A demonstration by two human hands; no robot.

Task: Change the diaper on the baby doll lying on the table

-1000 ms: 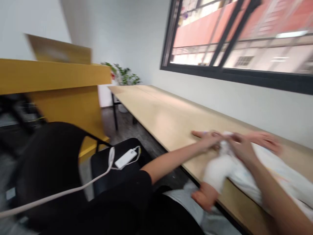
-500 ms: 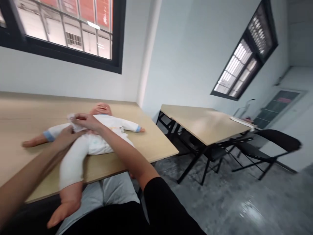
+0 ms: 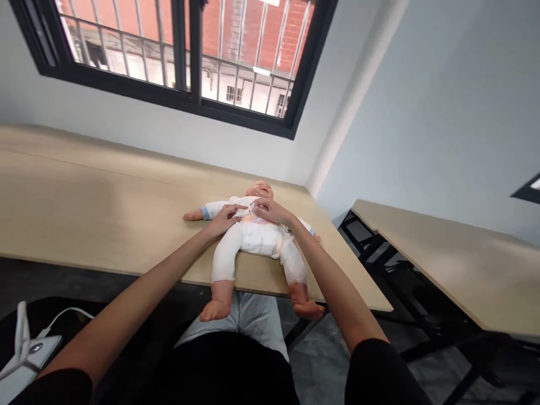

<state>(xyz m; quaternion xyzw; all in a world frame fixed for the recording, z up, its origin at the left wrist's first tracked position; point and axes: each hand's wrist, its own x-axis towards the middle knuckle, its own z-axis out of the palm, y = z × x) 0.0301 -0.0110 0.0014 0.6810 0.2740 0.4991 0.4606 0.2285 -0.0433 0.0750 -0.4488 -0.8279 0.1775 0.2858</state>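
Note:
A baby doll (image 3: 264,190) lies on its back on the wooden table, in a white top with blue cuffs and white leggings. Around its hips is a white diaper (image 3: 257,239) with a pastel pattern at the waist. My left hand (image 3: 228,218) rests against one side of the doll's waist, fingers stretched out and thumb apart. Bent over the belly, the fingers of my right hand (image 3: 272,211) are closed at the front of the white top (image 3: 234,201). Both feet of the doll hang past the front edge of the table.
The light wooden table (image 3: 105,214) runs along the wall under a barred window (image 3: 181,56). A second table (image 3: 439,253) stands to the right, across a gap. At lower left lie a white device (image 3: 36,357) and a white cable (image 3: 63,312).
The view has swung left, so the doll now appears nearer the middle. My hands were together at one side of the doll's waist; now they are apart, my right hand over the belly.

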